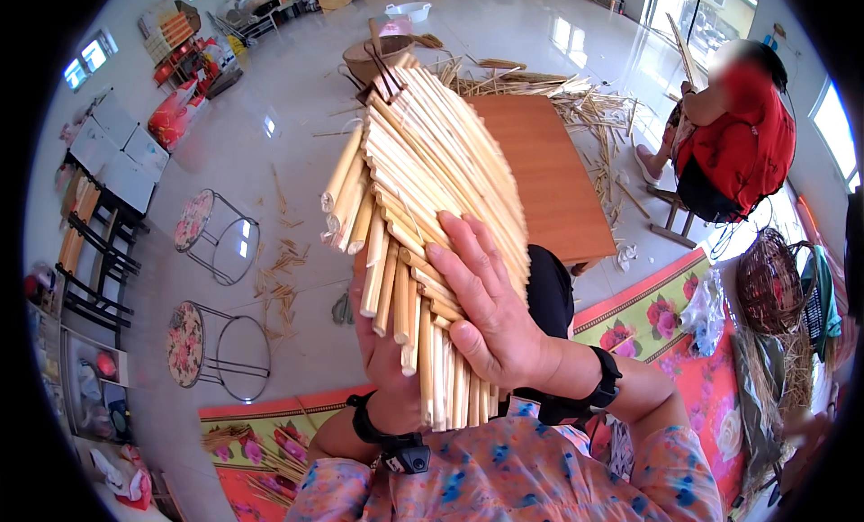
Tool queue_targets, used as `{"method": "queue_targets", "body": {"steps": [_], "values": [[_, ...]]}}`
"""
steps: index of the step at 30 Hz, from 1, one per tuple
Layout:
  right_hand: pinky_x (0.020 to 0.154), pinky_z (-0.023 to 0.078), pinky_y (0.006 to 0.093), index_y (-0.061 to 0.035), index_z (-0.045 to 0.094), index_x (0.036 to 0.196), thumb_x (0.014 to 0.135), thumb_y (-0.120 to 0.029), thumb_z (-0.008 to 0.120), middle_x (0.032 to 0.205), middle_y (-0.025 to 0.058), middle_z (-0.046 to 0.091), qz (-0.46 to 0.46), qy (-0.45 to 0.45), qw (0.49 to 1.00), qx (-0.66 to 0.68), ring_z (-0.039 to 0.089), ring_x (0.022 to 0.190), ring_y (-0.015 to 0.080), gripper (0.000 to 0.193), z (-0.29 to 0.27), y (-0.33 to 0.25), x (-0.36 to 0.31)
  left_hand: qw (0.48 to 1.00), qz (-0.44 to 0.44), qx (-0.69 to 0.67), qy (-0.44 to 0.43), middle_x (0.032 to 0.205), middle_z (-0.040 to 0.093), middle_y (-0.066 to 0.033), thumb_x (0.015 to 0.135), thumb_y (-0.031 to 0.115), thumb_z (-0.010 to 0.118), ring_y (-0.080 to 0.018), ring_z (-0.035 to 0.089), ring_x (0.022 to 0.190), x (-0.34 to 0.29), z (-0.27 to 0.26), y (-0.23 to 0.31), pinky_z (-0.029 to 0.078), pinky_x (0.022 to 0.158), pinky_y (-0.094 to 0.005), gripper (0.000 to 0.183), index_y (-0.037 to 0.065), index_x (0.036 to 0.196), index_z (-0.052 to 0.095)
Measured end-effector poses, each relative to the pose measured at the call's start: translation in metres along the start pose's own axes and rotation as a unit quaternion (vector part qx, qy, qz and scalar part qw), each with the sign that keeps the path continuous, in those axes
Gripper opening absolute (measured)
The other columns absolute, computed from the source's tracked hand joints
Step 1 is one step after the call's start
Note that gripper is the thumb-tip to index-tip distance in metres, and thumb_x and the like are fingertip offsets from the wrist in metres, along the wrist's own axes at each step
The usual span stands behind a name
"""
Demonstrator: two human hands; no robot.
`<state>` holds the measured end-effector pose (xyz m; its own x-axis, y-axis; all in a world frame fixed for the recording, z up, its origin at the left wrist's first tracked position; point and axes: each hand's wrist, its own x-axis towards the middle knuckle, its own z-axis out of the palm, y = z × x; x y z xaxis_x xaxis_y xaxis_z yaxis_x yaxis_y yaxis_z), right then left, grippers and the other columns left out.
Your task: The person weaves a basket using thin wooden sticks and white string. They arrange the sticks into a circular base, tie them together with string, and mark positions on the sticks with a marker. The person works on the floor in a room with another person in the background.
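We hold a fan-shaped bundle of pale bamboo strips [423,216] upright before us, above the brown worktop [549,180]. Our right hand [490,315] lies across its front, fingers [459,261] together and pressed flat on the strips. Our left hand [387,369] grips from behind, its fingers hidden by the bundle.

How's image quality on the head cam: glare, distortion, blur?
Head view: strong fisheye, black corners, the wooden table edges bowing toward the rim. Window glare sits on the glossy floor top centre and by the stools. Daylight is even, so the straw fan and both hands, left hand and right hand, are sharp. A seated person's face at upper right is blurred.
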<state>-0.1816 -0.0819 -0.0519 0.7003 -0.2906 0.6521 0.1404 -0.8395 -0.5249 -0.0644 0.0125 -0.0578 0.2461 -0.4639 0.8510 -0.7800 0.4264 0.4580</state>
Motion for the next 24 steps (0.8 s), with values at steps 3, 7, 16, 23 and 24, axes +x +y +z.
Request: {"method": "queue_targets", "body": {"steps": [3, 7, 16, 23, 24], "values": [[0.114, 0.014, 0.0521, -0.0009, 0.026, 0.147, 0.097, -0.036, 0.036, 0.153, 0.0279, 0.015, -0.049, 0.038, 0.994, 0.091, 0.013, 0.141, 0.0493, 0.062, 0.012, 0.003, 0.004, 0.92, -0.154, -0.352, 0.075, 0.133, 0.046, -0.0165, 0.101, 0.019, 0.045, -0.0257, 0.045, 0.127, 0.003, 0.003, 0.015, 0.04, 0.104, -0.0416, 0.024, 0.003, 0.118, 0.048], [0.114, 0.016, 0.0502, -0.0002, 0.023, 0.148, 0.1, -0.039, 0.03, 0.153, 0.0293, 0.014, -0.106, 0.075, 0.974, 0.187, 0.015, 0.141, 0.0469, 0.062, 0.024, 0.019, -0.001, 0.813, -0.228, -0.521, 0.126, 0.126, 0.048, -0.0134, 0.101, 0.02, 0.041, -0.0219, 0.048, 0.119, 0.005, 0.013, 0.025, 0.041, 0.1, -0.0388, 0.018, 0.004, 0.109, 0.045], [0.116, 0.01, 0.043, 0.0025, 0.005, 0.15, 0.1, -0.037, 0.03, 0.155, 0.0256, 0.006, 0.116, 0.136, 0.931, 0.319, 0.009, 0.145, 0.0372, 0.069, 0.038, 0.032, -0.073, 0.766, -0.262, -0.582, 0.077, 0.134, 0.045, -0.0139, 0.102, 0.014, 0.04, -0.0202, 0.049, 0.119, -0.021, 0.064, 0.017, 0.038, 0.103, -0.0355, 0.01, 0.005, 0.099, 0.045], [0.115, 0.016, 0.0356, -0.0023, 0.0, 0.151, 0.096, -0.051, 0.037, 0.155, 0.0161, 0.016, 0.246, 0.144, 0.874, 0.393, 0.022, 0.141, 0.0252, 0.082, 0.045, 0.03, -0.11, 0.777, -0.319, -0.542, 0.018, 0.139, 0.038, -0.0151, 0.1, 0.011, 0.044, -0.0234, 0.042, 0.126, -0.074, 0.087, 0.002, 0.034, 0.106, -0.0396, 0.009, 0.003, 0.099, 0.047], [0.115, 0.017, 0.0357, -0.0024, 0.001, 0.151, 0.096, -0.052, 0.037, 0.155, 0.0159, 0.016, 0.258, 0.146, 0.872, 0.39, 0.022, 0.141, 0.0251, 0.083, 0.044, 0.029, -0.112, 0.802, -0.311, -0.509, 0.014, 0.139, 0.038, -0.017, 0.099, 0.009, 0.044, -0.0243, 0.042, 0.126, -0.077, 0.088, 0.001, 0.034, 0.105, -0.0376, 0.008, 0.002, 0.098, 0.047]]}}
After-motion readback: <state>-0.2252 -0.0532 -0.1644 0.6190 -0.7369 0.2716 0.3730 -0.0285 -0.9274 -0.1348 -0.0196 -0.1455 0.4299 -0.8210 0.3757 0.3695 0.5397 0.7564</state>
